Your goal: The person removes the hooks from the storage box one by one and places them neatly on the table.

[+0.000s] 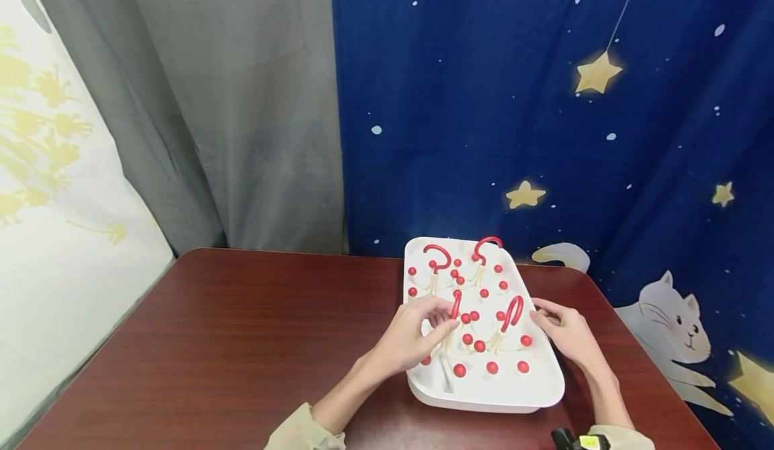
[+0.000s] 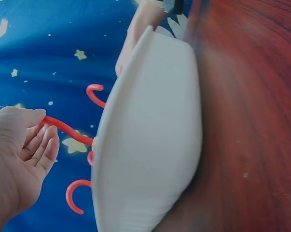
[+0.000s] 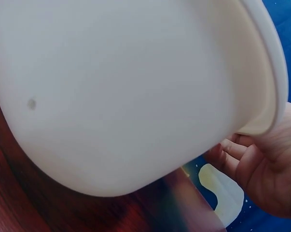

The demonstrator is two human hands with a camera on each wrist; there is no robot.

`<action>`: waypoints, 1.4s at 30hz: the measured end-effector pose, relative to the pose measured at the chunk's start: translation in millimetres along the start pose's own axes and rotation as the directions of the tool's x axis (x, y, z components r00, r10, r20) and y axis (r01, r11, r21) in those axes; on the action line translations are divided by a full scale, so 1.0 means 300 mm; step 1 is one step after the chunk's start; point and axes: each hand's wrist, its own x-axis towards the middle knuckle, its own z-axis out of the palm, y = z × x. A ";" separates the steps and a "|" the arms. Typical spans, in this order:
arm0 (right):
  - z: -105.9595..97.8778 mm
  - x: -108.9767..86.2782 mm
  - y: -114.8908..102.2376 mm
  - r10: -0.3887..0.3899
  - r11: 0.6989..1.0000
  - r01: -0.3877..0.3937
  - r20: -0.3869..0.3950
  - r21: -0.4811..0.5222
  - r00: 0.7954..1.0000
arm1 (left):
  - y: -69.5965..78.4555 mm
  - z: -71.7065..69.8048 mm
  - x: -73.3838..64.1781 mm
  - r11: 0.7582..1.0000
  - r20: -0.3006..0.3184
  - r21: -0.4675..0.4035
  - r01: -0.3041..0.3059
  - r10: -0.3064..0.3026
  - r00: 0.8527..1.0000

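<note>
A white rounded tray (image 1: 514,396) stands at the table's right side, holding several small red balls (image 1: 460,370) and red hook-shaped pieces with pale, thin strands under them. Between thumb and fingers, my left hand (image 1: 414,336) pinches one red hook (image 1: 456,304) over the tray's left half; in the left wrist view this hook (image 2: 68,128) reaches from the fingertips down to the rim. My right hand (image 1: 568,334) grips the tray's right edge, and in the right wrist view its fingers (image 3: 229,150) curl under the rim. Another hook (image 1: 512,312) stands near that side.
Two more red hooks, one at the left (image 1: 438,255) and one at the right (image 1: 488,242), rise at the tray's far end. The brown table (image 1: 272,329) extends to the left. Behind it hang a grey curtain (image 1: 242,134) and a blue starry curtain (image 1: 453,101).
</note>
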 end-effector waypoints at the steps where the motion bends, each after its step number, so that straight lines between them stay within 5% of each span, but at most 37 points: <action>1: 0.001 -0.001 0.001 0.001 1.000 -0.001 0.002 -0.001 1.000 | 0.004 -0.004 0.003 1.000 -0.005 -0.003 -0.002 0.002 1.000; 15: -0.002 -0.006 0.008 -0.005 1.000 0.005 0.015 -0.002 1.000 | 0.035 -0.091 0.042 0.998 -0.116 -0.023 -0.054 0.051 0.992; 23: -0.004 -0.010 -0.002 0.013 1.000 -0.013 0.018 0.001 1.000 | 0.032 -0.171 0.058 1.000 -0.181 -0.008 -0.027 0.026 0.983; 42: -0.002 -0.011 0.004 0.017 0.999 -0.017 0.016 0.028 1.000 | -0.063 -0.369 0.062 0.996 -0.315 0.069 0.052 -0.028 0.949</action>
